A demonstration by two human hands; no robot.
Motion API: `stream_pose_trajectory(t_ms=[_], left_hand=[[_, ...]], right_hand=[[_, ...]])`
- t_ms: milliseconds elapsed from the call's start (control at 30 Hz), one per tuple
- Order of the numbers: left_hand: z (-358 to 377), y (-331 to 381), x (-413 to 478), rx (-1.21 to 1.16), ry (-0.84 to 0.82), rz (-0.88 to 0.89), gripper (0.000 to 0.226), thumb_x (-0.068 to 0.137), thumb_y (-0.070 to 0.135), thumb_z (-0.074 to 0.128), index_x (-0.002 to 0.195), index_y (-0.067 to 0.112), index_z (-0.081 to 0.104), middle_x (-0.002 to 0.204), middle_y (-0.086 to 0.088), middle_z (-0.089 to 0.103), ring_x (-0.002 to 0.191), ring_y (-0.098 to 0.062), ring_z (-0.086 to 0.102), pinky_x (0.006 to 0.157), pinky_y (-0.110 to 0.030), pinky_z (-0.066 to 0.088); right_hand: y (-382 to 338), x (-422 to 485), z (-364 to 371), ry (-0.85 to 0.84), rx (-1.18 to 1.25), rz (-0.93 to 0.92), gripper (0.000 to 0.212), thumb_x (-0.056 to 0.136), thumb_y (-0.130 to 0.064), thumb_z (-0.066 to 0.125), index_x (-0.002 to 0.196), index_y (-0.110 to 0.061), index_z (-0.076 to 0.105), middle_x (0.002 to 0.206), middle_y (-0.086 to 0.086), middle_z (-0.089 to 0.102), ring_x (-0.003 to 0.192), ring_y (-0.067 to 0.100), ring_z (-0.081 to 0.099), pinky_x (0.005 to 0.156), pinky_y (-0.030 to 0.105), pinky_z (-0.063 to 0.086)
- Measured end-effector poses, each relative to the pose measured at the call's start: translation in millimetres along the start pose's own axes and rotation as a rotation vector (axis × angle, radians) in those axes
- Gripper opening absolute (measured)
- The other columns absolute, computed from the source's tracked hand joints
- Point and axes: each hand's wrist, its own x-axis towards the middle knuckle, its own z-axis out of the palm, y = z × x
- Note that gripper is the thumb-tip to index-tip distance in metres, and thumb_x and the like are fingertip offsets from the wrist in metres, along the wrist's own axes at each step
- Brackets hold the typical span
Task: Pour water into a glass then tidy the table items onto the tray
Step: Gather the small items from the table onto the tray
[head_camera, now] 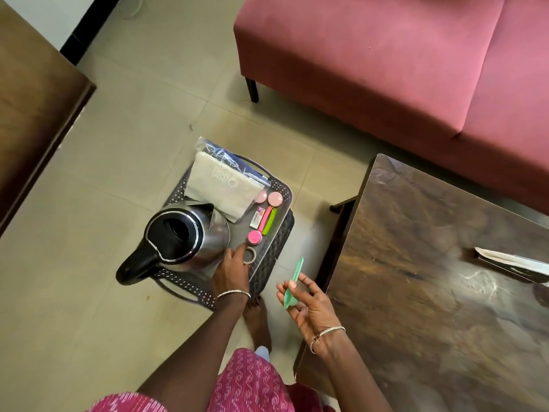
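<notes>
A dark perforated tray (274,242) stands on the floor. It holds a steel kettle (190,233) with a black handle, a plastic bag of white cloth (219,179), two pale pink round tins (269,198), a bright pink tin (255,235), pink and green bars (269,220) and a small box (258,218). My left hand (233,272) reaches into the tray's near corner, fingers pinching a small tape roll (251,256) beside the kettle. My right hand (309,304) hovers right of the tray, thumb and fingers gripping a thin green plastic piece (294,281). No glass is in view.
A dark wooden table (445,278) fills the right side, with a white folded object (511,260) on it. A pink sofa (386,55) stands behind. Brown wooden furniture (29,99) is at the left. My bare foot (258,322) is just below the tray.
</notes>
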Motion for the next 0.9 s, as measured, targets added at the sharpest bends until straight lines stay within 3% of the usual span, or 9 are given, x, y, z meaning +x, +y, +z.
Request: stream_pose_trajectory(t_ms=[167,300,367,467,567,633,767,833,900], left_hand=[[4.3,-4.8,3.6,0.026,-0.008,0.017,0.054,0.093,0.009,0.054,0.142,0.031,0.042,0.124,-0.002,0.056,0.103,-0.026,0.064,0.079,-0.036,0.050],[-1.1,-13.1,-12.4,-0.150,0.019,0.030,0.055,0.089,0.002,0.055,0.140,0.023,0.047,0.138,-0.003,0.054,0.113,-0.029,0.061,0.085,-0.036,0.050],[-7.1,-15.6,-20.2,-0.274,0.061,0.040,0.041,0.088,0.002,0.057,0.127,0.014,0.058,0.129,-0.006,0.061,0.113,-0.029,0.061,0.087,-0.034,0.049],[-22.7,-15.7,-34.1,-0.518,0.177,0.006,0.016,0.091,0.012,0.059,0.102,0.020,0.067,0.100,0.000,0.071,0.090,-0.020,0.068,0.072,-0.026,0.051],[-45.3,-15.8,-45.2,-0.833,0.133,-0.031,0.013,0.093,0.023,0.059,0.102,0.026,0.067,0.093,0.009,0.073,0.081,-0.008,0.070,0.067,-0.031,0.059],[-54.6,-15.5,-46.0,-0.974,0.056,-0.080,0.018,0.090,0.017,0.064,0.106,0.025,0.067,0.098,0.009,0.072,0.086,-0.009,0.070,0.072,-0.036,0.059],[-58.7,-5.9,-33.5,-1.343,-0.120,-0.451,0.017,0.086,0.008,0.068,0.100,0.016,0.067,0.101,-0.007,0.072,0.092,-0.021,0.069,0.076,-0.037,0.057],[-59.4,0.0,-26.5,-1.616,-0.235,-0.713,0.011,0.086,0.006,0.067,0.095,0.013,0.068,0.093,-0.007,0.072,0.083,-0.017,0.068,0.072,-0.031,0.055],[-58.5,0.7,-21.5,-1.761,-0.321,-0.830,0.013,0.085,0.009,0.067,0.097,0.014,0.069,0.082,-0.001,0.075,0.074,-0.011,0.070,0.069,-0.029,0.053]], right_hand=[[-4.2,0.9,16.2,-0.026,-0.139,-0.038,0.042,0.079,0.004,0.072,0.121,0.003,0.062,0.114,0.026,0.070,0.108,0.037,0.069,0.086,0.039,0.060],[-6.6,0.4,37.4,-0.028,-0.263,-0.126,0.032,0.082,0.001,0.071,0.114,0.004,0.067,0.103,0.020,0.074,0.105,0.032,0.070,0.093,0.038,0.058],[-8.9,1.2,52.3,-0.040,-0.333,-0.177,0.025,0.084,-0.007,0.072,0.108,0.001,0.068,0.097,0.018,0.073,0.097,0.027,0.071,0.091,0.036,0.058],[-10.5,6.3,75.2,-0.051,-0.529,-0.257,0.016,0.087,-0.015,0.072,0.099,-0.006,0.067,0.095,0.021,0.073,0.086,0.022,0.068,0.080,0.037,0.057],[-7.9,15.6,97.3,-0.010,-0.682,-0.309,0.023,0.085,-0.021,0.076,0.095,-0.003,0.064,0.096,0.027,0.073,0.083,0.026,0.066,0.084,0.046,0.054],[-5.9,22.5,110.1,0.056,-0.772,-0.348,0.030,0.077,-0.030,0.083,0.082,-0.007,0.064,0.084,0.024,0.073,0.075,0.025,0.065,0.079,0.047,0.056],[-5.3,34.3,132.8,0.170,-0.998,-0.427,0.047,0.074,-0.042,0.082,0.071,0.002,0.064,0.073,0.022,0.070,0.065,0.027,0.064,0.074,0.054,0.058],[-4.7,38.4,141.6,0.164,-1.044,-0.443,0.048,0.077,-0.040,0.080,0.072,0.004,0.064,0.074,0.025,0.070,0.069,0.033,0.068,0.074,0.055,0.058],[-4.0,41.3,147.3,0.166,-1.126,-0.473,0.045,0.079,-0.041,0.079,0.066,-0.001,0.063,0.065,0.018,0.067,0.067,0.034,0.068,0.067,0.046,0.058]])
